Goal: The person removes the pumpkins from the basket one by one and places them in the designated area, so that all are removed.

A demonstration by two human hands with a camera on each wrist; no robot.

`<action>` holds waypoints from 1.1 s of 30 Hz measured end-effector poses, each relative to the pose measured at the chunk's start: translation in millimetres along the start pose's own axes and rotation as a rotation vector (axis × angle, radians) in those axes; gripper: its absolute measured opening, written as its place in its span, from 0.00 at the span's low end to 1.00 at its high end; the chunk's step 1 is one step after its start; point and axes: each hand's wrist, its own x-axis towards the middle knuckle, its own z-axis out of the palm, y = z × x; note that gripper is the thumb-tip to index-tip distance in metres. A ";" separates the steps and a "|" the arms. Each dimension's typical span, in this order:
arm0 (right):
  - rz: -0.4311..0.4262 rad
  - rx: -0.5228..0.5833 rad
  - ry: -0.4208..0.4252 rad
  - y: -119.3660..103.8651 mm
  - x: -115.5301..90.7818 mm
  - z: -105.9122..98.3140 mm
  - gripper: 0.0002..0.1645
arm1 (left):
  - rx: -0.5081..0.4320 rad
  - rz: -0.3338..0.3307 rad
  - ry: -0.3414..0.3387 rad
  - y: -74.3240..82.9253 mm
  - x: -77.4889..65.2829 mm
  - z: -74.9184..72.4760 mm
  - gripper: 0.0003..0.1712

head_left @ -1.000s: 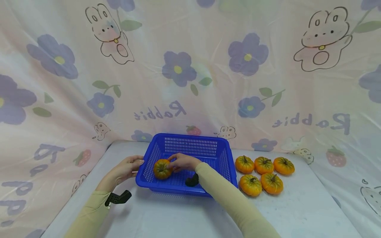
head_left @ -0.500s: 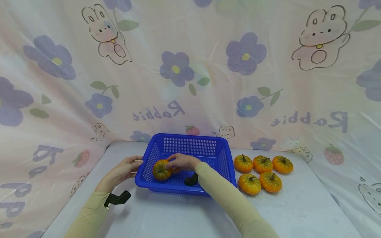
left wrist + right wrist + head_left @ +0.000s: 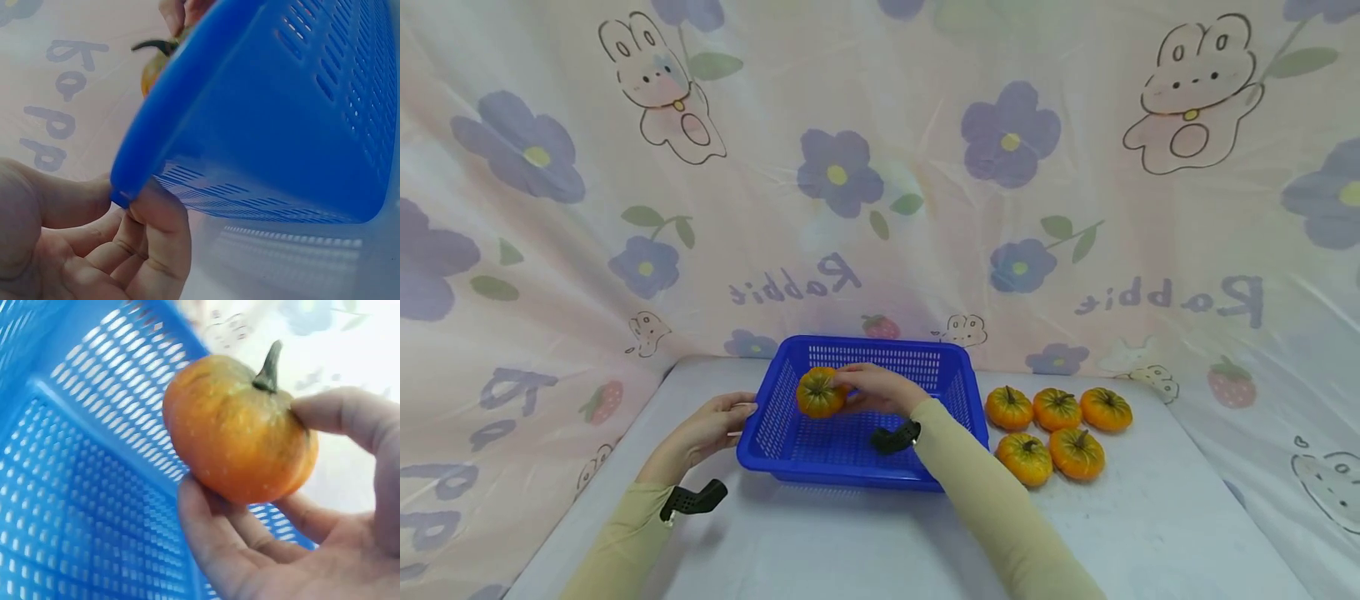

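A blue plastic basket point(image 3: 865, 481) with perforated sides stands on the white table. My left hand point(image 3: 715, 429) grips its left rim; in the left wrist view the thumb point(image 3: 78, 201) lies on one side of the rim and curled fingers on the other. My right hand point(image 3: 880, 390) holds a small orange pumpkin point(image 3: 820, 393) above the basket's floor. Seen from the right wrist, the thumb presses near the stem and the fingers support the underside of the pumpkin point(image 3: 234, 434).
Several more small pumpkins point(image 3: 1077, 454) sit in two rows on the table point(image 3: 850, 550), just right of the basket. A curtain point(image 3: 925, 250) printed with flowers and rabbits hangs behind and at the left.
My right hand has raised the pumpkin from the basket's floor, up and slightly to the right. The left hand keeps its grip on the rim. The head view has shifted slightly.
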 end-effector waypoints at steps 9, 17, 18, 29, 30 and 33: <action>-0.072 0.133 0.001 -17.7 -29.4 -24.7 0.23 | -0.011 0.005 -0.021 -1.1 0.4 -0.5 0.26; -0.080 0.127 0.014 -23.3 -55.6 -40.8 0.25 | -0.011 0.013 -0.023 -2.3 -2.2 -0.7 0.25; -0.081 0.119 0.015 -23.0 -58.6 -43.1 0.26 | -0.012 0.012 -0.023 -2.4 -2.5 -0.5 0.25; -0.129 0.068 0.034 -25.1 -95.8 -64.6 0.30 | -0.024 0.029 -0.043 -4.3 -4.2 -1.1 0.25; -0.132 0.059 0.042 -24.6 -98.9 -66.9 0.30 | -0.025 0.036 -0.053 -4.2 -3.9 -1.2 0.26; -0.137 0.032 0.078 -22.1 -108.2 -73.9 0.29 | -0.026 0.040 -0.056 -3.1 -3.1 -1.1 0.25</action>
